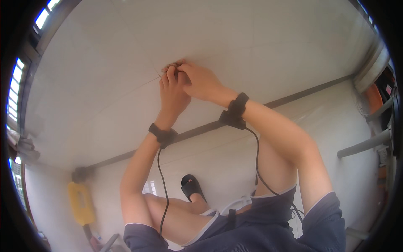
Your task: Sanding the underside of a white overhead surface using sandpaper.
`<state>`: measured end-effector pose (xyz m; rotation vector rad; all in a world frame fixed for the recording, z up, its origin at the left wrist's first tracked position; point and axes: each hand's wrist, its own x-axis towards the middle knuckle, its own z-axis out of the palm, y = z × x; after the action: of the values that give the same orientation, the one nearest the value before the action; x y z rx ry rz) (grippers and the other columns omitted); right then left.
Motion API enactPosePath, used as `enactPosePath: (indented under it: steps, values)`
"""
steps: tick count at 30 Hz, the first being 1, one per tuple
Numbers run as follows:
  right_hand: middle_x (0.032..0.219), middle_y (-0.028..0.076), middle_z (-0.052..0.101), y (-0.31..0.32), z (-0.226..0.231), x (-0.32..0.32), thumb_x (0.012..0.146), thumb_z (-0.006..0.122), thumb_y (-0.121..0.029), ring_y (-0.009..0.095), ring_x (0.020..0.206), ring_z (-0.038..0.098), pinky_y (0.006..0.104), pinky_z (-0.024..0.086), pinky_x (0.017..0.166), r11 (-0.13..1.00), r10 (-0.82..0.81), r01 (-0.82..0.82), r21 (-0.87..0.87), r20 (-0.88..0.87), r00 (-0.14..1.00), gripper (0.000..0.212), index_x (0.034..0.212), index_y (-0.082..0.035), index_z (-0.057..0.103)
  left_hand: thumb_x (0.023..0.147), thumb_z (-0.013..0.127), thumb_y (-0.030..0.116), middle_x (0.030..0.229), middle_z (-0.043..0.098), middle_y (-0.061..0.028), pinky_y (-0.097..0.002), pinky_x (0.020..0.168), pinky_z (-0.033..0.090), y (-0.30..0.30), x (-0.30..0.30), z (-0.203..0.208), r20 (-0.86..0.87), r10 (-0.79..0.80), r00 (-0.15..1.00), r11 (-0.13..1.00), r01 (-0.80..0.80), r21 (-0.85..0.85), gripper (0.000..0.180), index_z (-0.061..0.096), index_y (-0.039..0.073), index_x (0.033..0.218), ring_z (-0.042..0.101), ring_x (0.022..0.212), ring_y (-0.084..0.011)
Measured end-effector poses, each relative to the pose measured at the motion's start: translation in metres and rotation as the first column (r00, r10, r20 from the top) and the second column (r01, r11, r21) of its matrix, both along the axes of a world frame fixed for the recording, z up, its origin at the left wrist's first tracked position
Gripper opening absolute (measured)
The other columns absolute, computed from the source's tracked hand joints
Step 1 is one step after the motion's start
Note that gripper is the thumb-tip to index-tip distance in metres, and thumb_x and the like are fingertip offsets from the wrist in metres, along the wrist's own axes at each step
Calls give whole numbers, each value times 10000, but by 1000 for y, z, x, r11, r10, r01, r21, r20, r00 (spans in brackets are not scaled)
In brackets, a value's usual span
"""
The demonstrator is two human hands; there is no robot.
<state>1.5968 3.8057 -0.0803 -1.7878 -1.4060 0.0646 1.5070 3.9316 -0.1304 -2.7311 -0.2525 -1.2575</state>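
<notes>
My left hand (173,93) and my right hand (203,81) meet close together over a pale, glossy tabletop (260,38). The fingers of both are bent and drawn together at the tips. Between them is something small and dark, mostly hidden, and I cannot make out what it is. A thin dark line shows on the surface just left of the fingertips. Black bands sit on both wrists, the left band (163,135) and the right band (236,111), each with a black cable hanging toward my body.
A dark strip (201,128) runs along the tabletop's near edge. Below, my foot wears a black sandal (191,185) on the pale floor. A yellow plastic object (76,203) stands at the lower left. Grey bars (364,143) and an orange item (373,98) are at the right.
</notes>
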Motion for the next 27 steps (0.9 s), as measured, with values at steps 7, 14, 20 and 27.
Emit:
enactPosePath:
  steps: [7,14,20,27]
  values:
    - [1359,154,567,-8,-18,14,828,596,-117,367,1097,622,459,532,866,995,-39,27,95,123,992,514,1333,-38,556,761,698,46,1394,449,-178,-499,1027,382,-13,21,-12,113,-58,992,998,56,25,480,568,17,1222,475,1194,-385]
    - [1388,175,561,-27,-30,37,851,599,-136,360,1162,614,432,534,916,989,-75,65,131,66,995,512,1349,-35,539,823,696,74,1411,413,-208,-521,982,413,-12,37,-26,81,-167,983,986,169,-14,424,564,27,1224,469,1210,-439]
    - [1240,195,638,-43,-48,64,848,612,-126,331,1038,671,404,567,847,979,-148,175,100,-236,960,470,1303,-37,538,781,704,29,1445,421,-218,-497,962,470,-48,64,-46,6,-312,950,946,311,-86,441,578,9,1204,504,1199,-447]
    - [1097,186,693,-65,-57,94,830,625,-100,322,975,682,411,558,818,897,-363,380,226,-116,925,420,1245,-40,588,751,647,-16,1463,465,-207,-471,994,463,-66,81,-42,87,-374,923,927,373,28,419,599,-23,1168,514,1240,-402]
